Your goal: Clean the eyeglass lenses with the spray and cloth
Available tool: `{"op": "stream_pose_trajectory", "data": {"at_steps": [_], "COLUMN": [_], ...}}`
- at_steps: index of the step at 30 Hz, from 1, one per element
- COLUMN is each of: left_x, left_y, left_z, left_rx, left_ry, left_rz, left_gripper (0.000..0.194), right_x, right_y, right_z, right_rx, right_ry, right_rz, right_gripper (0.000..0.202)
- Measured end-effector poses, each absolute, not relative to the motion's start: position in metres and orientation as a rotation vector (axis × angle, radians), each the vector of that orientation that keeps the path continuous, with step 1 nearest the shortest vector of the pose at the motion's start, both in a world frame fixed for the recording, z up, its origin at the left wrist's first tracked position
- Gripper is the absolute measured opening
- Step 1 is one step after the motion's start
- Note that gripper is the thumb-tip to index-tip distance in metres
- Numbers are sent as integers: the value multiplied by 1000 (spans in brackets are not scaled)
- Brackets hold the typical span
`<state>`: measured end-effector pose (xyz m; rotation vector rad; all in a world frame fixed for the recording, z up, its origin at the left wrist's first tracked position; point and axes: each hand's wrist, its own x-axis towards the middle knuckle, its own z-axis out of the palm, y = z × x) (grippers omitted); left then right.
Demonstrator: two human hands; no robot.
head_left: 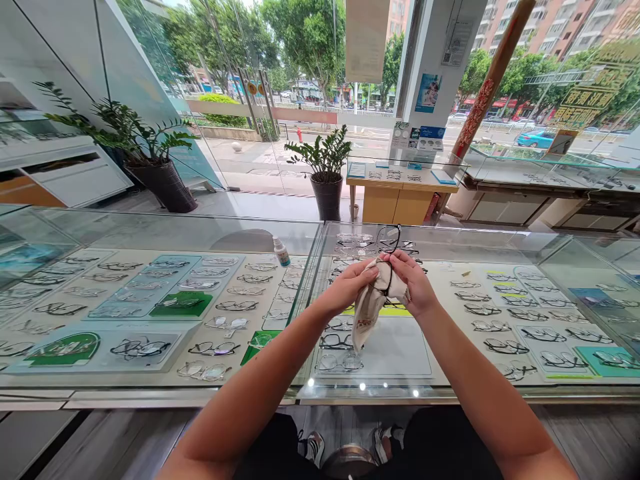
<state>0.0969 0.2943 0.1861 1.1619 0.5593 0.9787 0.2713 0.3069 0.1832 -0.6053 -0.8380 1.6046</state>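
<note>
Above the glass display counter, both my hands are closed around a pair of dark-framed eyeglasses (pixel 389 235) and a pale beige cleaning cloth (pixel 367 313). My left hand (pixel 354 285) pinches the cloth near its top, on the left side of the frame. On the other side, my right hand (pixel 413 280) grips the glasses through the folded cloth. One round lens sticks up above my fingers, and a dark part of the frame crosses the cloth below. The cloth's loose end hangs down under my left hand. Some of the frame is hidden by the cloth and fingers.
A small spray bottle (pixel 281 251) stands on the glass counter (pixel 375 393) to the left. Rows of eyeglasses (pixel 239 305) lie inside the case. Beyond it are a potted plant (pixel 327 193) and a wooden display table (pixel 400 200) by the window.
</note>
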Motion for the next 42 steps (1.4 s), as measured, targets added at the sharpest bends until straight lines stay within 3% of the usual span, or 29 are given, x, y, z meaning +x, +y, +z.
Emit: {"op": "stream_pose_trajectory", "data": {"at_steps": [4, 15, 23, 30, 42], "left_x": [92, 108, 97, 113, 102], "left_y": [294, 292, 291, 288, 297], "left_z": [189, 184, 194, 183, 191], "left_rx": [1253, 1309, 1304, 1262, 1084], "left_ry": [536, 694, 544, 793, 831], "left_rz": [910, 1156, 955, 1271, 1444], "left_gripper": [53, 56, 52, 52, 62], "right_x": [272, 267, 271, 261, 298], "right_y": [307, 297, 304, 295, 311], "right_z": [183, 188, 188, 186, 202], "right_rx": [-603, -599, -577, -611, -508], "right_ry": [-833, -954, -856, -943, -802], "right_rz": [1613, 1582, 1585, 1592, 1575], "right_gripper": [34, 35, 33, 35, 23]}}
